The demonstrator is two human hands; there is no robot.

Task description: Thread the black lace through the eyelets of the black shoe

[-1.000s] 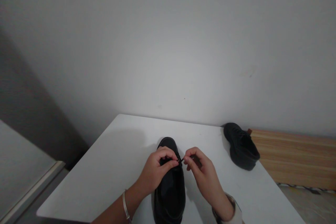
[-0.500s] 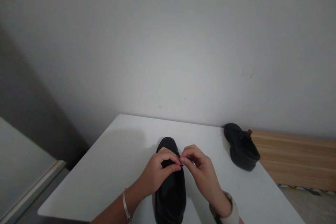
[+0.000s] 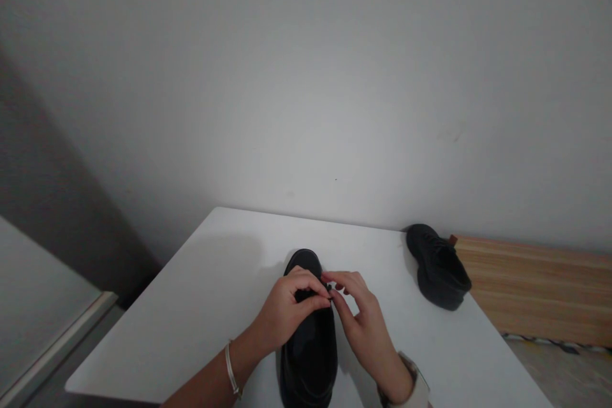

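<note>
A black shoe [image 3: 313, 357] stands on the white table with its toe pointing away from me and its heel cut off by the bottom edge. My left hand [image 3: 292, 299] reaches across its upper, thumb and forefinger pinched at the right side of the opening. Between those tips is a thin black strip [image 3: 329, 287]; whether it is a lace or a strap I cannot tell. From the right, my right hand [image 3: 359, 315] curves its thumb and forefinger around the same strip, tips slightly parted. Fingers hide much of the shoe's front.
Another black shoe [image 3: 440, 271], with laces, rests near the right edge of the white table [image 3: 201, 293]. A grey-white wall [image 3: 306, 89] runs behind. Wooden boards [image 3: 535, 287] lie beyond the table on the right, and a pale ledge [image 3: 62, 344] is at lower left.
My right forefinger has moved forward and left onto the shoe's upper, opening a small gap from the thumb. The left hand keeps its pinch almost in place.
</note>
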